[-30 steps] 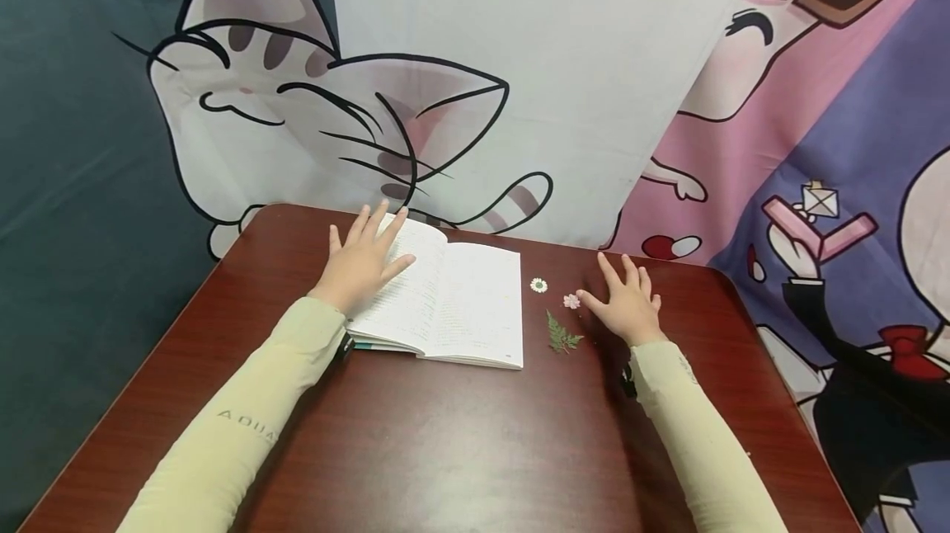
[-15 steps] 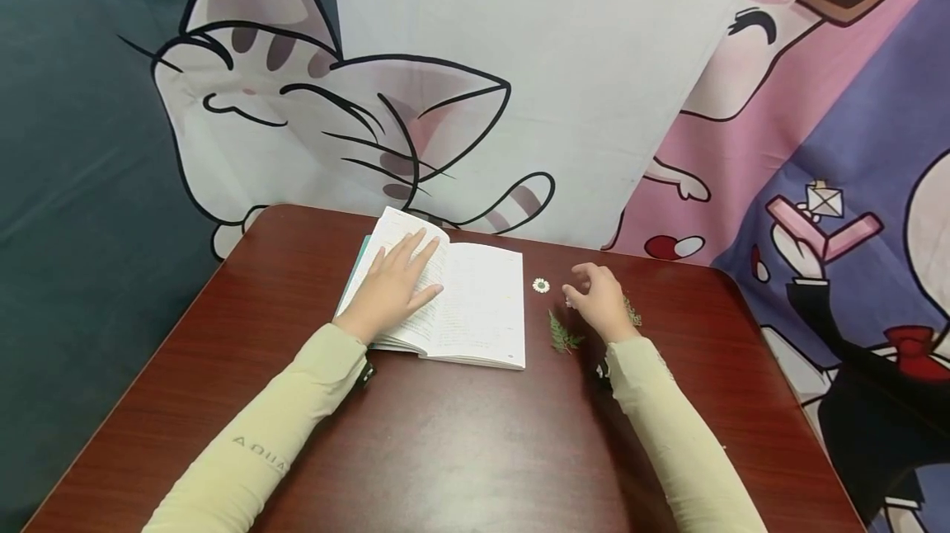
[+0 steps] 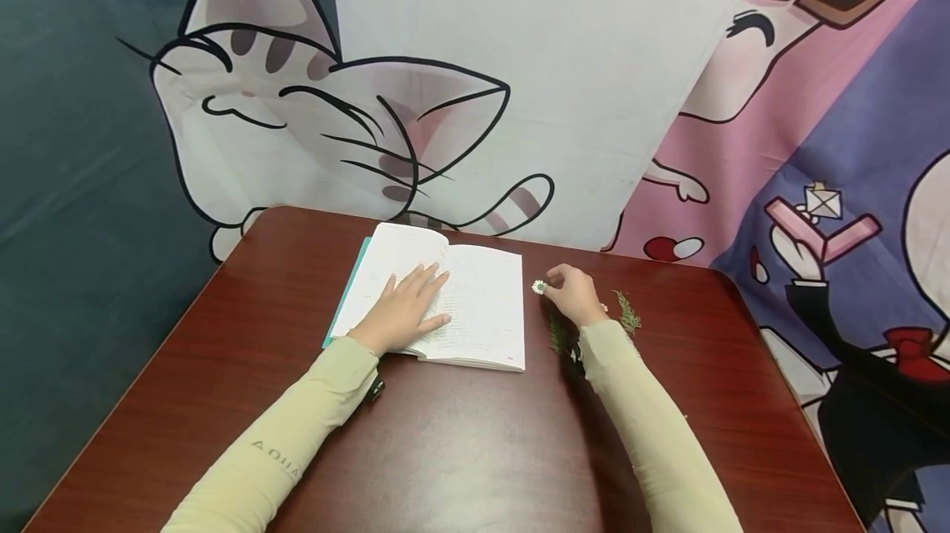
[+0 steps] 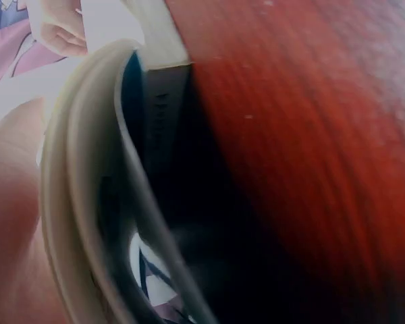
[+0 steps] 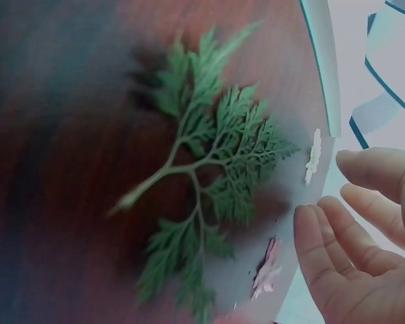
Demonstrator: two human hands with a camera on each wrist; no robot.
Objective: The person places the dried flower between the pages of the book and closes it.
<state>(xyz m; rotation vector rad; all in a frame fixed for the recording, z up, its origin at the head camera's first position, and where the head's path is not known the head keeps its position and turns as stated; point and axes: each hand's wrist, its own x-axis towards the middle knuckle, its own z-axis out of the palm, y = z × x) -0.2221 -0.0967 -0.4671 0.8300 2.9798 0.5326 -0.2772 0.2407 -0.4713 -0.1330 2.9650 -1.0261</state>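
An open book (image 3: pixel 486 302) lies on the table in the head view. My left hand (image 3: pixel 401 314) rests on its left page, fingers straight and slightly spread. To the right of the book, my right hand (image 3: pixel 575 295) reaches over the table with its fingertips right at a small white daisy (image 3: pixel 539 287). The right wrist view shows a gap between thumb and fingers, and the daisy (image 5: pixel 313 156) just beyond the thumb tip. Close below that hand are a pink flower (image 5: pixel 266 270) and a green fern-like leaf (image 5: pixel 216 162); in the head view the hand mostly covers them.
Another green sprig (image 3: pixel 627 313) lies to the right of my right wrist. The reddish-brown table (image 3: pixel 475 450) meets a printed cartoon cloth (image 3: pixel 579 104) at its back edge. In the left wrist view, the book's pages (image 4: pixel 57 182) curve up beside the hand.
My left hand has moved right and toward me across the left page, which lies lower now. My right hand has moved left to the daisy, its spread fingers drawing in.
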